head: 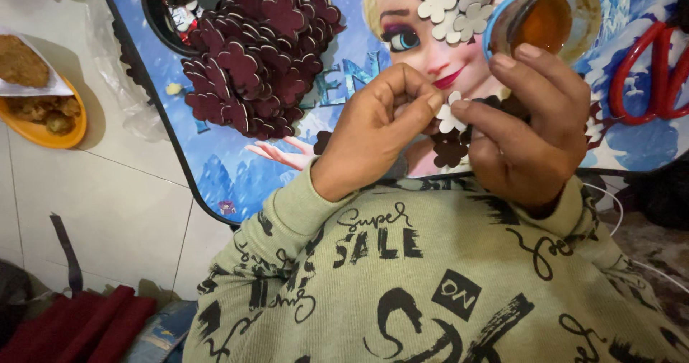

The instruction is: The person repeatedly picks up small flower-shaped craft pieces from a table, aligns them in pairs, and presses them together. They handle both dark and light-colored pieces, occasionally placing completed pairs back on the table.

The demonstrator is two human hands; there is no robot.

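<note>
My left hand (pixel 373 130) and my right hand (pixel 527 130) meet over a small lap table (pixel 215 162) with a blue cartoon print. Both pinch one small white flower-shaped cutout (pixel 451 118) between thumbs and fingertips. Dark maroon flower cutouts (pixel 448 151) lie just under it. A big heap of maroon flower cutouts (pixel 258 54) sits to the left on the table. A pile of pale grey and white flower cutouts (pixel 463 4) lies at the top, next to an open tub of amber glue with a blue rim (pixel 549 22), just above my right hand.
An orange plate of fried food (pixel 43 112) stands on the tiled floor (pixel 108 205) at left. A black cup holder (pixel 172 11) sits in the table's corner. Red-handled scissors (pixel 646 69) lie at right. Dark red cloth (pixel 79 327) lies at the lower left.
</note>
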